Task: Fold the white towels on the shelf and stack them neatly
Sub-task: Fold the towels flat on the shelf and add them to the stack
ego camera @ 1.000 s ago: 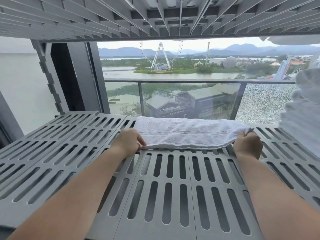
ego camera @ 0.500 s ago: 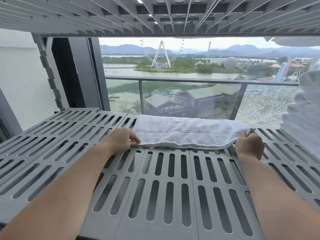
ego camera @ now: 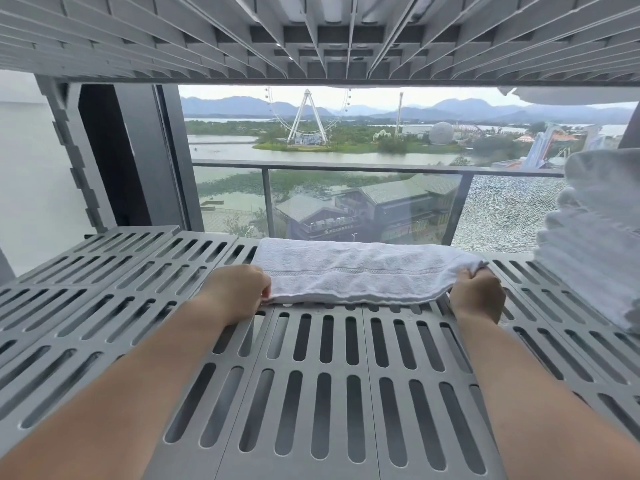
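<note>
A white towel [ego camera: 360, 270], folded into a long strip, lies across the back of the grey slotted shelf [ego camera: 311, 393]. My left hand [ego camera: 239, 292] pinches its near left corner with curled fingers. At the other end my right hand [ego camera: 479, 294] grips the right corner, which is bunched and lifted a little. A stack of folded white towels [ego camera: 595, 244] stands at the right edge of the shelf, partly cut off by the frame.
Another slotted shelf [ego camera: 311, 36] hangs low overhead. Behind the shelf is a window with a glass balcony rail [ego camera: 346, 166]. A grey upright post [ego camera: 69, 161] stands at the back left. The shelf's left side and front carry nothing.
Both hands stay at the towel's two ends. The right end has bunched up slightly in my right hand; the towel itself has barely shifted.
</note>
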